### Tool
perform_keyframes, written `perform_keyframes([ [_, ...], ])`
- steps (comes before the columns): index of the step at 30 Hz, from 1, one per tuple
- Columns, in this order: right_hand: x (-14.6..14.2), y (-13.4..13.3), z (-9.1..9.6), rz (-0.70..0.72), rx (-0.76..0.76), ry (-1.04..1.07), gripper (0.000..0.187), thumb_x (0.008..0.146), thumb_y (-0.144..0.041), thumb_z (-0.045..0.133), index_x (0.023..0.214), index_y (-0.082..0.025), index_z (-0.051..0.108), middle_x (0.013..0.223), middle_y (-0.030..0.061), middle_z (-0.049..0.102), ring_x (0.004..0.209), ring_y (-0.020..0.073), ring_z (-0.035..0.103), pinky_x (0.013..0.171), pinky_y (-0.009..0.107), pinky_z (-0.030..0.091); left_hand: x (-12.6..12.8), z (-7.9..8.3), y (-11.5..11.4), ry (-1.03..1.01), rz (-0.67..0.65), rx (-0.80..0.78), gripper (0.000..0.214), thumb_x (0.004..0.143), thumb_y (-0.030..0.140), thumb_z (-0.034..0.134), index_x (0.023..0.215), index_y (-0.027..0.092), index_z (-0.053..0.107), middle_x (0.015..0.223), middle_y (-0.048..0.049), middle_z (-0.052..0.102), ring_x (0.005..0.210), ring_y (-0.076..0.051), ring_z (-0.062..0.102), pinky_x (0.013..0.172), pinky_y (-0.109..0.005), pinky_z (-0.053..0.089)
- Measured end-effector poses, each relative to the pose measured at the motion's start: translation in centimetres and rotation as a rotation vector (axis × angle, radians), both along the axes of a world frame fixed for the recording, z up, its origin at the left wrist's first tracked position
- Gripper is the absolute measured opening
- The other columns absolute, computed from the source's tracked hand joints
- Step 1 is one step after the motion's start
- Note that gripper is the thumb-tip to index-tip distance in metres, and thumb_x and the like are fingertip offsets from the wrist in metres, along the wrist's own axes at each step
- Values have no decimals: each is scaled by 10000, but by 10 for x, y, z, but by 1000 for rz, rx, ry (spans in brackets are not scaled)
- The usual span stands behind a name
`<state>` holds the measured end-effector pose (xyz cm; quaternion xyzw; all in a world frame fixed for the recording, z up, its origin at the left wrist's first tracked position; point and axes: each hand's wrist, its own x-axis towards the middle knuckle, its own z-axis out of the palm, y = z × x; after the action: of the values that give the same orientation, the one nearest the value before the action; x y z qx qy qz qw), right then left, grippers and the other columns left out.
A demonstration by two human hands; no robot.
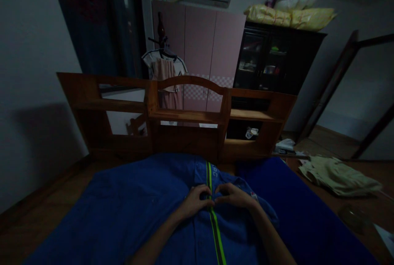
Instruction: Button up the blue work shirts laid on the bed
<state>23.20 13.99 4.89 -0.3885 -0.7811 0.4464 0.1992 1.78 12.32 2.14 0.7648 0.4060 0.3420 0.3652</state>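
Observation:
A blue jacket (132, 211) with a yellow-green reflective stripe (215, 224) down its front lies spread flat on a wooden surface. My left hand (197, 200) pinches the fabric just left of the stripe, fingers curled. On the other side of the stripe my right hand (233, 195) grips the jacket front in the same way. The fingertips of both hands nearly meet over the stripe. The room is dim.
A wooden headboard with shelves (184, 115) stands just behind the jacket. A pale green folded garment (338, 176) lies at the right. Behind are a pink wardrobe (203, 51), a dark cabinet (271, 59) with bedding on top, and clothes on a hanger (164, 67).

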Motion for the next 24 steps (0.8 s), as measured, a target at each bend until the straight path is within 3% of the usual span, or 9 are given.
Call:
perform_keyframes([
  [6,-1,-6,9,18,-95,26,350,704,-436,673,920,-162,641,750,-20,559,700,121,494,643,204,387,2,-2,0,-65,-14,-44,259,706,321,661,914,168,636,930,-17,647,903,-184,559,798,-250,400],
  [10,-3,-5,5,-33,-127,77,359,695,-446,683,900,-155,638,766,-9,575,719,131,514,642,214,401,0,-3,2,-90,-38,-103,284,696,318,675,931,163,633,901,-4,640,869,-176,563,764,-239,418],
  [16,-6,-2,-3,-88,-146,228,360,682,-435,706,896,-157,631,837,5,593,778,139,530,694,233,412,-4,8,-1,-188,-80,-153,324,700,346,681,950,150,623,919,-14,630,892,-179,563,773,-238,432],
  [24,-11,-1,-2,-123,-156,304,364,675,-418,717,914,-158,627,857,5,605,815,147,546,743,246,411,1,-2,2,-202,48,-108,348,729,412,646,950,144,621,950,-46,639,907,-200,568,801,-266,437],
])
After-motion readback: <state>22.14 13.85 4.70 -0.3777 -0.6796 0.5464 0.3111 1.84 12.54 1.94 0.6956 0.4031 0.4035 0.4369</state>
